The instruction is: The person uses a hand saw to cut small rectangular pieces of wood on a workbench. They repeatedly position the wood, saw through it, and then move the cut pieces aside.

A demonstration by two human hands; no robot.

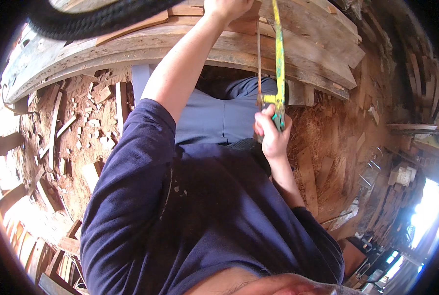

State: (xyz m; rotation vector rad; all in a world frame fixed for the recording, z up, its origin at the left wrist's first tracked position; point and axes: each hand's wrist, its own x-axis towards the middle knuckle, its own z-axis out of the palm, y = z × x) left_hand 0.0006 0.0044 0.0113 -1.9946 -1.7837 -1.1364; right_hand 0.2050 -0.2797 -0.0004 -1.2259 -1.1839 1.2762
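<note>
My right hand point(274, 132) is closed round the handle of a bow saw point(280, 54) with a yellow and green frame. Its thin blade runs along the frame's left side, away from me over the near edge of a wooden workbench point(219, 49). At the top edge of the view, my left hand point(225, 7) is on a reddish-brown piece of wood point(245, 20) lying on the bench, beside the blade. Its fingertips are partly cut off by the view, but the hand looks closed on the wood. The saw's far end is also out of view.
A thick black braided cable or strap point(96, 22) crosses the upper left. Flat boards point(136, 27) lie on the bench. Wood offcuts point(94, 123) and sawdust cover the floor at left. Stacked timber point(421, 83) and a white box-like object point(403, 174) are at right.
</note>
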